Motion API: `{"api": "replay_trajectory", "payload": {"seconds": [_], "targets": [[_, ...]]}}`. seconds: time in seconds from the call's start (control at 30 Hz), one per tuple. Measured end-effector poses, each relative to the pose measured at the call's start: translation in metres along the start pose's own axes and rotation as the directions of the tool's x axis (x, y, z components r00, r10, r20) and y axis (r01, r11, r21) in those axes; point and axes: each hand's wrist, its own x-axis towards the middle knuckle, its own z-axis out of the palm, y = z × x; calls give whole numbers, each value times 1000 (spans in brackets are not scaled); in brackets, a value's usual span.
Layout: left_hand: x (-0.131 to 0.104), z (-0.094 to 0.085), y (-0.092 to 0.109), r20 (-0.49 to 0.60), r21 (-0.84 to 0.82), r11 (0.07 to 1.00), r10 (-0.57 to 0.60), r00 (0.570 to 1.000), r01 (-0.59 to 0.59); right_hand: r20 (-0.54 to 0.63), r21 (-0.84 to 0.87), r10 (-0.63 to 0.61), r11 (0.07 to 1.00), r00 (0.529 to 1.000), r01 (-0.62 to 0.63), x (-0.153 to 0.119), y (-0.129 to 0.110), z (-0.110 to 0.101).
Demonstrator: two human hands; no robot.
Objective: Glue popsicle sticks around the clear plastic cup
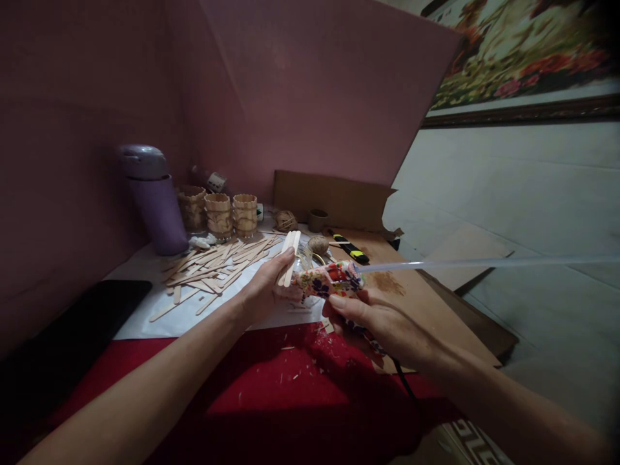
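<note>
In the middle of the view my left hand (264,284) is closed on a few pale craft sticks (292,248), which stand upright side by side under the thumb. Behind them shows part of a clear, glass-like object (304,259); most of it is hidden by the sticks and the glue gun. My right hand (372,316) grips a flower-patterned hot glue gun (332,279), its front end pointing left, right up against the sticks. A long translucent glue stick (460,263) juts from the gun's back toward the right. A dark cord hangs below its handle.
Loose craft sticks (213,268) lie piled on white paper (140,320). Behind stand a purple bottle (157,206) and wooden cups (245,215). Twine balls (285,221), a yellow-black utility knife (349,247) and a cardboard sheet (431,310) are to the right. Shavings dot the red cloth (271,381).
</note>
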Motion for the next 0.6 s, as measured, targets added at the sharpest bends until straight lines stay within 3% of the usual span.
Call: {"api": "replay_trajectory", "payload": {"seconds": [0.6], "targets": [[2,-1,0,27,12,999,32,999,-33,-24,13,11,1000,1000,-10,-1,-3,1]]}}
